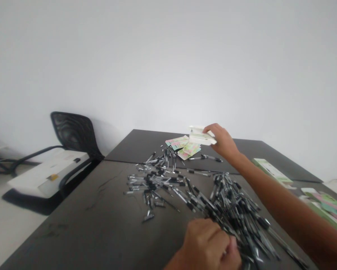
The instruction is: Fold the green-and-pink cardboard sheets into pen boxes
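Left: mesh chair [74,129] by the table, white box [51,170] on its seat. Table [81,217] left edge runs from near-left up to the far corner; widest stretch of dark top sits between that edge and the scattered pens [153,180]. Those lie mostly sideways, a few near ones angled or roughly fore-aft. A seam crosses the table behind them.

Printed cards [189,151] fanned out past the seam, pink and green. White carton [198,139] is over them, long axis left-right, right end a bit lower in view; far table edge and wall behind.

Left hand [210,245] low at the near side, fingers curled, by the near-left flank of the pen heap [232,206]. Can't tell if it grips anything; palm hidden.

Right hand [223,140] grasps the carton by its right end, forearm crossing over the table from near right. Heap sits left of that forearm: pens crisscrossed, near ones mostly pointing far-left to near-right. Tight on that side: green-and-white box [272,170] and open printed box [330,210] lie right of the forearm.
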### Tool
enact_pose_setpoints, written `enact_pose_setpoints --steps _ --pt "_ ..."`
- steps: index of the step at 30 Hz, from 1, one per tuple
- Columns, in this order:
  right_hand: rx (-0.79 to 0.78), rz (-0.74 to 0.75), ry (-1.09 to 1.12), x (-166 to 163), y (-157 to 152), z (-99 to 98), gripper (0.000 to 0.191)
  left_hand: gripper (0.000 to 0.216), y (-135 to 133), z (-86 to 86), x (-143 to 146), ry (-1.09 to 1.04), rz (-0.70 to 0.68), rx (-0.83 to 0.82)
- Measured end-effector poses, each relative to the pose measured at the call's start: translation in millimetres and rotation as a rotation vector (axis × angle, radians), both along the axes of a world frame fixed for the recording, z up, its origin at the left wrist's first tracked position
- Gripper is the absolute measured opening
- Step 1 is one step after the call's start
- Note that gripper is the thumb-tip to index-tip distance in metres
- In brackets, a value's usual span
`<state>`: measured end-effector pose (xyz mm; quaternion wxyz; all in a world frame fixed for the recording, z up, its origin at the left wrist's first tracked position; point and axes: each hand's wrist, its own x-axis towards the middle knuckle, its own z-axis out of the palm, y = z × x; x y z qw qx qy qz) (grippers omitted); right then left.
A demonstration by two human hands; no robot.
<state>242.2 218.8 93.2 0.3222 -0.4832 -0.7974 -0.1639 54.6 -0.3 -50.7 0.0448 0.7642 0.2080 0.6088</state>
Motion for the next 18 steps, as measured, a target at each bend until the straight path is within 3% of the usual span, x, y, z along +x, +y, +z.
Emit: enact_pose_setpoints --steps 3,8,11,15,18 --pt "0.051 -0.033 0.251 0.9 -78.8 -15.0 0.037 0.005 1.8 17.7 -16.0 -0.010 0.017 -0.122" --pt "-0.224 0.060 0.913 -8.8 -168.9 -44.7 0.043 0.059 12.4 17.1 -26.2 -0.183 0.235 -0.189" --pt "-0.309 0.087 0.938 -20.3 -187.8 -57.6 0.038 0.086 18.4 16.9 -27.6 -0.129 0.249 -0.239" --pt "-0.293 0.122 0.853 -46.2 -196.7 -68.6 0.025 0.110 19.3 18.4 -27.4 0.108 0.162 -0.338" --pt "-0.266 0.147 0.780 -64.6 -208.2 -73.1 0.025 0.116 19.3 15.4 -24.4 0.200 0.118 -0.360"
